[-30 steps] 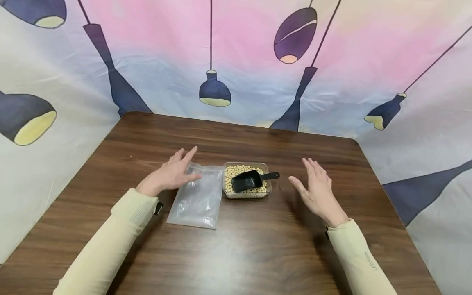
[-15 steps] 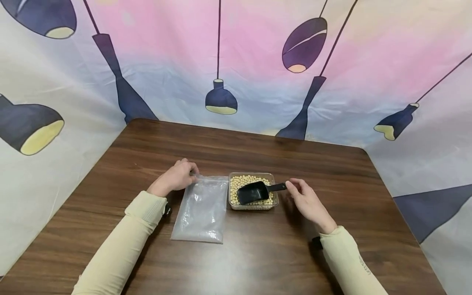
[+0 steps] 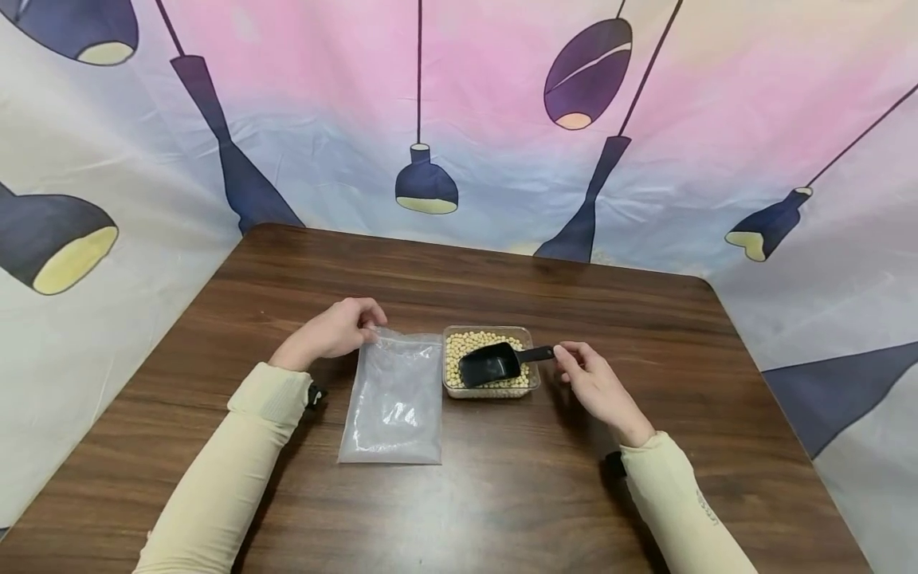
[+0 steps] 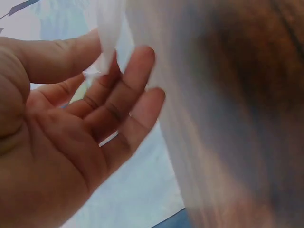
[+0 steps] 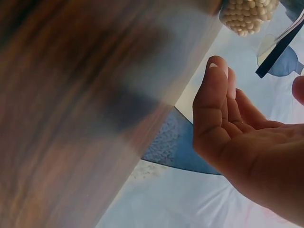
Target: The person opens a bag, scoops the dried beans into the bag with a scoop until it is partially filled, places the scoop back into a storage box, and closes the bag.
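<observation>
A clear plastic zip bag [image 3: 394, 402] lies flat on the table. My left hand [image 3: 335, 331] pinches its far left corner between thumb and fingers; in the left wrist view the bag's edge [image 4: 109, 33] hangs from that pinch. To the bag's right stands a clear plastic box [image 3: 490, 392] of pale yellow beans, likely soybeans [image 3: 473, 341]. A black scoop [image 3: 491, 365] rests on the beans, its handle sticking out over the right rim. My right hand [image 3: 598, 391] is at the handle's end, fingers loosely bent; in the right wrist view a gap shows between the fingers and the handle [image 5: 275, 57].
The dark brown wooden table [image 3: 502, 494] runs back to a cloth backdrop [image 3: 323, 104] printed with hanging lamps. The bag and the box stand almost side by side near the table's middle.
Both hands have come inward from above the table. The left has taken the bag's corner and shifted the bag slightly; the right has moved left to the scoop's handle.
</observation>
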### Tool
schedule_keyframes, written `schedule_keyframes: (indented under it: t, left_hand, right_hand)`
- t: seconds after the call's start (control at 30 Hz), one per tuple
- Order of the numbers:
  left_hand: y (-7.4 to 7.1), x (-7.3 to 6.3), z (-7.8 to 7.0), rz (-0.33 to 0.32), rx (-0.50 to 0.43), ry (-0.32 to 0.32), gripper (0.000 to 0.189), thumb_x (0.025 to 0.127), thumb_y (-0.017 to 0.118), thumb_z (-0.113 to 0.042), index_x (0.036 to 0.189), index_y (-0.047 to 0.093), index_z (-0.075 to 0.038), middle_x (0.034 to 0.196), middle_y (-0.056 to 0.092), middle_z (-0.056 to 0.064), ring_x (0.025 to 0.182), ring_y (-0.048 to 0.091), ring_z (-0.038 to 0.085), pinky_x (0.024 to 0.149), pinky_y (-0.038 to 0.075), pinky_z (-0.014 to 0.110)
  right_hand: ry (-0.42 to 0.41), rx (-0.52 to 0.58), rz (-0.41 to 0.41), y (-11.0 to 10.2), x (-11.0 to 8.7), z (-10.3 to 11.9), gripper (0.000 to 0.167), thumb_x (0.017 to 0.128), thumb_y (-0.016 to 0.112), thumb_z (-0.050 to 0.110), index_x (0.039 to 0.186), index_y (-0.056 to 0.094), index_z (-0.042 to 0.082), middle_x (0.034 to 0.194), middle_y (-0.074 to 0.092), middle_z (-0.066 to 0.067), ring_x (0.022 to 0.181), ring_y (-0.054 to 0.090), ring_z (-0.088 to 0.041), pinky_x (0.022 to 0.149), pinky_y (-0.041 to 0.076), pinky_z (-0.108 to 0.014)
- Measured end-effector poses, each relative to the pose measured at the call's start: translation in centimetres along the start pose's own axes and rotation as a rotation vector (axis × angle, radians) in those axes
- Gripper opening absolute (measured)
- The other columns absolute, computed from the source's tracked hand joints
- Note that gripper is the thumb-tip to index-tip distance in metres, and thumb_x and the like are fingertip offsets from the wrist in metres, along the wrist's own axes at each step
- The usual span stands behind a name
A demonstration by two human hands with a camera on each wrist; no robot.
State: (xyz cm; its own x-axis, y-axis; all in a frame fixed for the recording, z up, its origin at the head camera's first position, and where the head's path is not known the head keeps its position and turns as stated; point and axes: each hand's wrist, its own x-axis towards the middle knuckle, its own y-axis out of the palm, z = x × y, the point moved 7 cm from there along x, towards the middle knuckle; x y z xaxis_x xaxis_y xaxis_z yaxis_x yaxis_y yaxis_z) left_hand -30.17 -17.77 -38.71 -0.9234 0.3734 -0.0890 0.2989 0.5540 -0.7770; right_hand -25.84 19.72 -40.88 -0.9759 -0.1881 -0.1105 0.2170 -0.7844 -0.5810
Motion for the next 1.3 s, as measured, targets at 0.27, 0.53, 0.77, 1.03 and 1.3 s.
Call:
schedule_keyframes:
  t: [0.27, 0.53, 0.77, 1.03, 1.3]
  left_hand:
    - [-3.3, -1.9, -1.8, -0.061, -0.157, 0.065, 0.022, 0.092, 0.064, -0.002, 0.113, 0.060, -0.002, 0.088, 0.059, 0.010, 0.077, 0.055, 0.022, 0.064, 0.046, 0.028]
    - [-7.2, -4.6, -5.8, -0.204, -0.194, 0.244, 0.024, 0.090, 0.068, -0.004, 0.113, 0.062, -0.006, 0.087, 0.060, 0.009, 0.072, 0.058, 0.023, 0.060, 0.044, 0.025]
    - [-8.6, -6.7, -10.0, -0.268, -0.198, 0.418, 0.028, 0.087, 0.072, -0.003, 0.112, 0.064, -0.012, 0.088, 0.064, 0.001, 0.076, 0.060, 0.014, 0.063, 0.046, 0.023]
    - [-6.9, -5.9, -13.6, -0.201, -0.297, 0.547, 0.026, 0.086, 0.073, -0.005, 0.110, 0.064, -0.012, 0.087, 0.067, -0.002, 0.079, 0.063, 0.016, 0.068, 0.050, 0.026]
    - [-5.8, -4.9, -13.7, -0.190, -0.492, 0.559, 0.025, 0.085, 0.072, 0.001, 0.108, 0.064, -0.006, 0.088, 0.067, 0.010, 0.079, 0.064, 0.023, 0.068, 0.051, 0.028]
  right_hand:
    - [-0.005, -0.043, -0.015, -0.4, -0.3, 0.2, 0.063, 0.101, 0.039, 0.053, 0.139, 0.044, 0.002, 0.116, 0.057, -0.020, 0.101, 0.058, -0.032, 0.081, 0.046, -0.039]
    - [-0.021, -0.155, -0.141, -1.6, -0.4, 0.8, 0.070, 0.100, 0.038, 0.056, 0.141, 0.041, -0.001, 0.132, 0.036, -0.026, 0.121, 0.035, -0.039, 0.098, 0.033, -0.054]
    - [-0.309, -0.142, -0.431, -3.0, -1.5, 5.7, 0.052, 0.101, 0.051, 0.035, 0.138, 0.042, -0.001, 0.128, 0.033, -0.028, 0.116, 0.027, -0.041, 0.095, 0.023, -0.053]
    - [-0.958, -0.075, -0.212, 1.6, -5.7, 15.9, 0.045, 0.097, 0.061, 0.024, 0.135, 0.051, 0.004, 0.126, 0.049, -0.012, 0.115, 0.047, -0.025, 0.097, 0.039, -0.035]
    - [-1.018, -0.215, -0.064, 4.5, -6.8, 17.8, 0.041, 0.092, 0.068, 0.019, 0.131, 0.057, 0.011, 0.125, 0.051, -0.003, 0.115, 0.048, -0.017, 0.097, 0.039, -0.031]
